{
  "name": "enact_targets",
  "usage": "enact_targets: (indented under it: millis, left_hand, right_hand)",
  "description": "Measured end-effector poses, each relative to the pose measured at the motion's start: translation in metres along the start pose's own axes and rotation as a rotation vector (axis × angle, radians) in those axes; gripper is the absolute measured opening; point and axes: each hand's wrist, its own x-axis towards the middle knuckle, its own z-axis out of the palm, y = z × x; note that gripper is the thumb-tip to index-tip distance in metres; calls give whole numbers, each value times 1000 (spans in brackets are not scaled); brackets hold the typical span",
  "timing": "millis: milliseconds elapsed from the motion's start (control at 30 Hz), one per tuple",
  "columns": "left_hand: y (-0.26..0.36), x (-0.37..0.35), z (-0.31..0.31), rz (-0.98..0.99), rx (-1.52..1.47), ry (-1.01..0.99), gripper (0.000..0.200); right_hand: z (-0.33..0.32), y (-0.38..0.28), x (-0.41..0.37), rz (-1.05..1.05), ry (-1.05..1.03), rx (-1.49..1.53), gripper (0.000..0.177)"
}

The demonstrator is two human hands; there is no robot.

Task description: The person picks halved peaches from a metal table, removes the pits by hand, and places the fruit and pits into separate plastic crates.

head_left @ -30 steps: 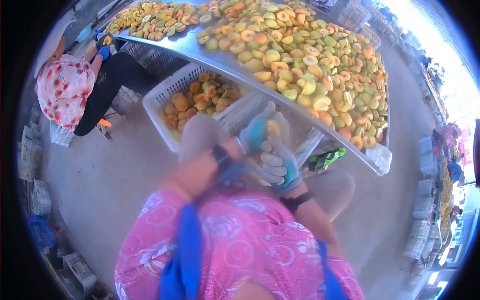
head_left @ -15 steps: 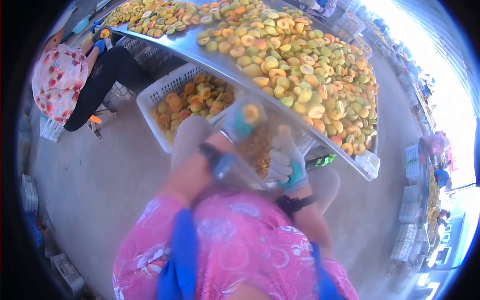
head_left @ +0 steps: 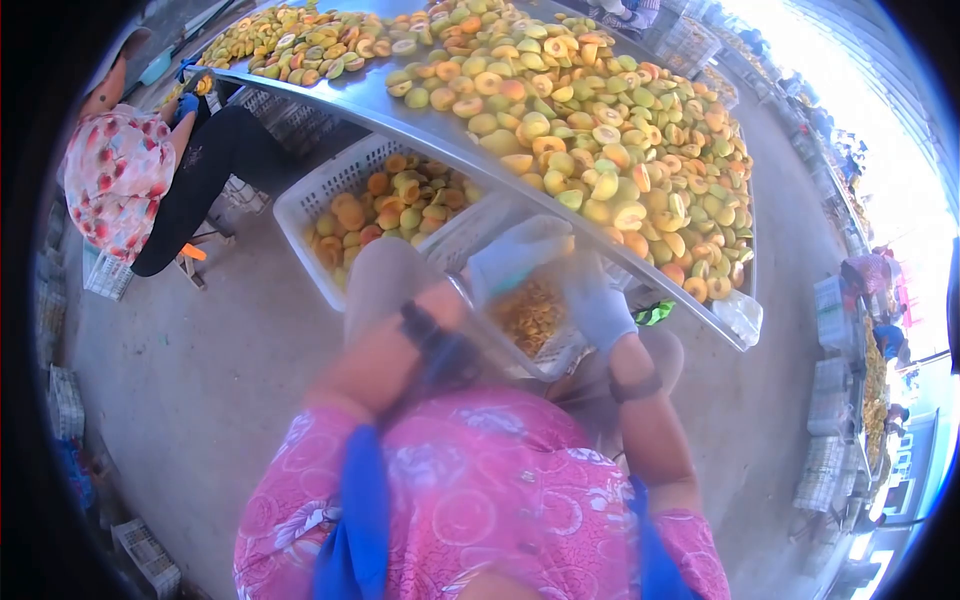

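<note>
My left hand [head_left: 515,258], in a pale glove with a teal palm, reaches over a white basket [head_left: 548,368] between my knees. Its fingers look curled together; what they hold, if anything, is blurred. Close against it on the right is my right hand [head_left: 602,308], also gloved, its fingers smeared by motion. Beneath both hands, small brown-yellow pits or scraps [head_left: 530,316] lie in the basket. Just ahead, many halved apricots [head_left: 610,170], green-yellow to orange, cover a metal table [head_left: 375,85].
Left of the scrap basket, a white crate [head_left: 300,222] holds more apricot halves [head_left: 385,205]. The table's metal edge runs diagonally just beyond my hands. A clear plastic bag [head_left: 738,315] is at its right corner. Another person [head_left: 125,175] sits at far left. Stacked crates [head_left: 828,390] line the right.
My left hand has moved right and slightly down toward my right hand. The apricot half seen at its fingers earlier is no longer distinguishable. My right hand has turned and shifted slightly right and up.
</note>
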Motion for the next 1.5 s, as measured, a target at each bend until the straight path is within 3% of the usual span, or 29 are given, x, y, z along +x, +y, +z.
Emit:
enact_targets:
  millis: [100, 167, 233, 300, 367, 400, 467, 500, 567, 633, 700, 733, 767, 867, 900, 967, 1033, 1500]
  left_hand:
    - [-17, 4, -3, 36, 76, 0, 33]
    - [-37, 8, -6, 33, 125, 1, 32]
    - [-54, 7, -5, -2, -110, 77, 30]
    - [-43, 1, 3, -18, -111, 97, 32]
    - [-29, -4, 10, -73, 39, 291, 37]
    - [-38, 9, -12, -73, -169, 287, 42]
    - [-61, 10, -35, -98, -50, 389, 45]
    - [-66, 10, -47, -66, -48, 418, 44]
    - [-80, 4, -65, -84, -67, 482, 45]
    - [-105, 8, -82, -97, -87, 552, 45]
    - [-144, 15, -112, -47, 106, 508, 38]
    - [-110, 7, -86, -81, -74, 461, 28]
    - [-116, 0, -90, -78, -65, 497, 28]
    - [-143, -25, -121, 521, 1609, 191, 41]
    - [-141, -35, -123, 401, 1521, 172, 40]
    - [-133, -47, -122, 53, 998, 303, 39]
    - [-121, -53, -113, -142, 693, 431, 37]
    - [-68, -33, -67, -180, 678, 509, 30]
  right_hand:
    - [-6, -10, 2, 113, -117, -54, 31]
    - [-5, -14, 2, 3, -158, -228, 28]
    - [3, -22, -1, 86, -110, -169, 27]
    - [2, -25, -1, 162, -62, -110, 26]
    - [-9, -30, 2, 201, -115, -143, 25]
    - [-15, -29, 4, 206, -113, -142, 25]
    - [-33, -21, 12, 199, -349, -332, 26]
    - [-46, -27, 13, 198, -344, -330, 26]
    - [-79, -46, 12, -104, -157, -396, 27]
    - [-112, -80, 14, -241, -33, -371, 26]
    - [-151, -128, 19, -166, -141, -269, 24]
    - [-165, -150, 17, -267, -109, -311, 26]
    - [-177, -169, 14, -371, -73, -344, 29]
    - [-204, -212, 16, -567, -11, -272, 28]
    - [-208, -222, 15, -610, -15, -297, 28]
    - [-211, -236, 12, -680, -19, -366, 27]
    - [-211, -246, 12, -731, -28, -426, 26]
    - [-202, -245, 5, -721, -91, -716, 20]
